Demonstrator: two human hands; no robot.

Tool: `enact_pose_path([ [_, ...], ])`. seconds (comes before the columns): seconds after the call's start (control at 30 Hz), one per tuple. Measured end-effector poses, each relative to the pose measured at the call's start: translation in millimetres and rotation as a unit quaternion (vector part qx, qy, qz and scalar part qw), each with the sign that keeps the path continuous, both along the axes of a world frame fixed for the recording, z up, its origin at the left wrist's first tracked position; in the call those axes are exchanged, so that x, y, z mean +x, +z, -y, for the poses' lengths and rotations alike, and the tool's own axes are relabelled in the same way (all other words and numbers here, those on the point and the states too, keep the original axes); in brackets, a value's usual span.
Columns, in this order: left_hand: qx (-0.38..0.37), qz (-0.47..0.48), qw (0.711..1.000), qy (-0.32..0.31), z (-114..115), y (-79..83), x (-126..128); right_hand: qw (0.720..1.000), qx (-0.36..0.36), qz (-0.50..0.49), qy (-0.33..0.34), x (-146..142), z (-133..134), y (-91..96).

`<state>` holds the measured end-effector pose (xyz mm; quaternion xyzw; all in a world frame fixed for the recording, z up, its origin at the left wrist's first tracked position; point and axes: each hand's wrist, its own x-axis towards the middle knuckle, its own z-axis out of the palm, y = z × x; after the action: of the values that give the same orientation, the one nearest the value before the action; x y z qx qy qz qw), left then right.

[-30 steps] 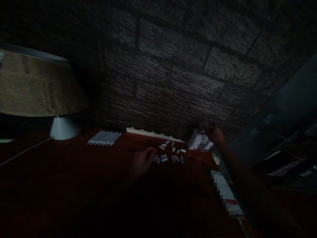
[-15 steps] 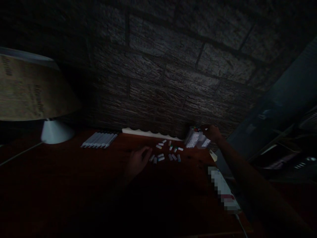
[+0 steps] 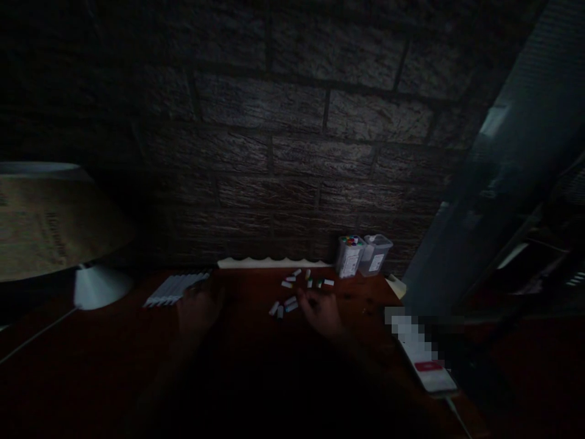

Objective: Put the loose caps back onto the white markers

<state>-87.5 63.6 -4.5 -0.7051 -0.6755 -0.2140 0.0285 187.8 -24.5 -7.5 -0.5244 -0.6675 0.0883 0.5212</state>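
My left hand (image 3: 200,308) is over the right end of a row of white markers (image 3: 171,289) lying side by side on the wooden table. Darkness and blur hide its fingertips, so I cannot tell whether it grips a marker. My right hand (image 3: 323,312) is low over the table, among small loose marker caps (image 3: 287,284). Its thumb and forefinger are curved with a gap between them, and no held thing shows. More caps (image 3: 280,311) lie just left of its fingers. Several caps on its near side are hidden by the hand.
A clear box full of markers with colourful ends (image 3: 350,257) stands by the wall, next to another clear box (image 3: 377,256). A lamp (image 3: 98,286) is at the left. A white phone with a cable (image 3: 434,372) lies along the right edge. A wavy white strip (image 3: 269,263) runs along the wall.
My right hand has come from the clear boxes down and left to the caps. My left hand has gone left from beside the caps to the marker row. The view has shifted.
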Motion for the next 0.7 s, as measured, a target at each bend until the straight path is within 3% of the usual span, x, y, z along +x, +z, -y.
enact_pose_path([
  [0.07, -0.024, -0.055, 0.997, 0.038, -4, 1.7, -13, 1.0, -0.003, -0.007, -0.004, 8, 3, 0.7],
  [0.2, -0.025, -0.06, 0.997, 0.052, -6, 2.3, -19, 1.0, -0.008, -0.012, -0.023, 17, 4, 3.8],
  [0.43, -0.069, 0.038, 0.995, 0.068, 2, 7.1, -8, 1.0, 0.001, -0.004, -0.005, 16, 7, 5.5],
  [0.57, -0.067, 0.104, 0.992, 0.018, 4, -0.4, 1, 1.0, -0.01, -0.008, -0.009, 17, 7, 3.8],
  [0.7, -0.066, 0.206, 0.97, -0.108, 9, -5.7, 23, 0.997, -0.053, -0.054, 0.005, 11, 5, 1.4],
])
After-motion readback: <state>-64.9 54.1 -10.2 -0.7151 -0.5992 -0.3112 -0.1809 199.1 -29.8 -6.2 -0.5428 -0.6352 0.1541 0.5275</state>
